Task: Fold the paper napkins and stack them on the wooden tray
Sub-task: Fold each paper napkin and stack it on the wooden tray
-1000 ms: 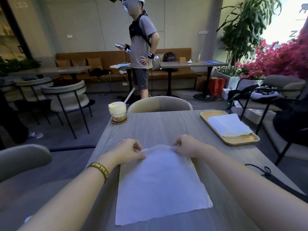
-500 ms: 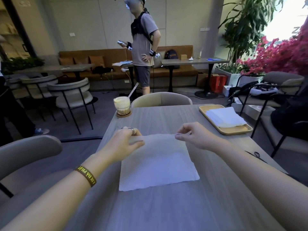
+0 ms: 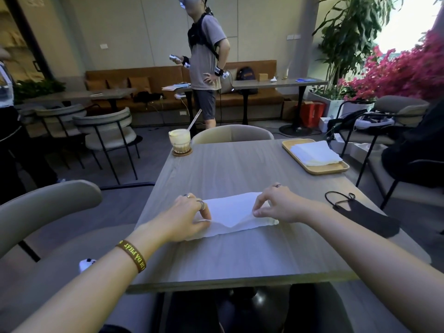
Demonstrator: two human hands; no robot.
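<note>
A white paper napkin [image 3: 231,213] lies on the grey table [image 3: 240,169] in front of me, its far half folded over toward me. My left hand [image 3: 186,216] pinches its left end with curled fingers. At the right end, my right hand [image 3: 276,205] pinches the folded layer between thumb and fingers. Far right on the table stands the wooden tray [image 3: 319,169] holding a stack of white folded napkins [image 3: 314,153].
A glass drink with a straw [image 3: 180,140] sits on a coaster at the table's far left corner. A black face mask [image 3: 365,216] lies near the right edge. Chairs surround the table. A person stands behind, near a bench.
Both hands have carried the napkin's far edge toward me, folding the sheet roughly in half. The napkin now looks like a narrow strip instead of a flat square.
</note>
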